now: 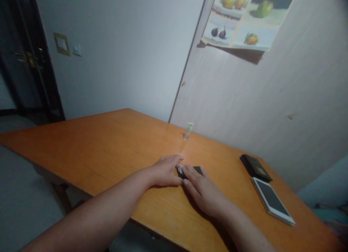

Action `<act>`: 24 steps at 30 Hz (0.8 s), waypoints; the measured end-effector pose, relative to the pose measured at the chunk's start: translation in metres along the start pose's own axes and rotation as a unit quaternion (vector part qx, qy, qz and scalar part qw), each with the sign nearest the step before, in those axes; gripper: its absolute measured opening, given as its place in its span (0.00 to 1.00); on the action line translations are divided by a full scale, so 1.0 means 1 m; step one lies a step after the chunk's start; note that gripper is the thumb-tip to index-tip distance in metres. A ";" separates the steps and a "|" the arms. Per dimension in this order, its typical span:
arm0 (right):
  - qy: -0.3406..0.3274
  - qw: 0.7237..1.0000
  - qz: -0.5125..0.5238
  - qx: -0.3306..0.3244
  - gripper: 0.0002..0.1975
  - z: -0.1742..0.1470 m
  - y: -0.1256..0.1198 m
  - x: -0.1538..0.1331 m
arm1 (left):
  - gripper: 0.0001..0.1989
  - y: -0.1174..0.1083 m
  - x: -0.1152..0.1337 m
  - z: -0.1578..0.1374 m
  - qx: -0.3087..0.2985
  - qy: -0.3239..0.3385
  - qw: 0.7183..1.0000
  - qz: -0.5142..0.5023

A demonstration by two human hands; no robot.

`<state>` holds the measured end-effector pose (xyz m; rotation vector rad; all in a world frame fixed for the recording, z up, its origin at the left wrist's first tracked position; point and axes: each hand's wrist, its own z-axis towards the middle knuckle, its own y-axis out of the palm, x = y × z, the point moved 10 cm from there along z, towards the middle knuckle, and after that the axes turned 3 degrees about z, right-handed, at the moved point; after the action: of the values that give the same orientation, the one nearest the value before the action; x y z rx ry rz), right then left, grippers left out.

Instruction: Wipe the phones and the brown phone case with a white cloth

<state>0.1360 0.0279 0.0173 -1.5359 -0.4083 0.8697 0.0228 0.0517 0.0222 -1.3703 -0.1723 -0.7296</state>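
A small black flat object [198,169] with a whitish patch at its left end lies on the wooden table; its kind cannot be made out because my hands cover much of it. My left hand [166,171] is at its left end, thumb at the near edge and curved fingers at the far edge. Across the top lies my right hand [202,190], palm down with fingers stretched out, hiding the middle and near side of the object. The fingertips of both hands are close together there.
A small clear pump bottle [187,131] stands near the wall. To the right lie a dark wallet-like case [256,167] and a white-framed tablet [272,200]. The orange-brown table [103,143] has its near edge below my forearms. A fruit poster [231,27] hangs above.
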 end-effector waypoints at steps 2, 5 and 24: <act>-0.014 1.000 0.025 -0.006 0.29 0.003 0.001 -0.006 | 0.39 0.000 0.000 0.000 0.001 0.005 1.000 0.000; 0.068 0.997 0.019 0.019 0.30 0.005 -0.004 0.029 | 0.39 -0.001 -0.001 0.000 0.005 0.002 1.000 -0.007; 0.104 0.993 -0.046 0.024 0.28 -0.013 -0.014 0.034 | 0.31 0.000 0.002 0.001 -0.002 0.016 1.000 0.009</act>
<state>0.1702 0.0454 0.0203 -1.5329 -0.3011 0.6371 0.0247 0.0520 0.0235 -1.3614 -0.1328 -0.7374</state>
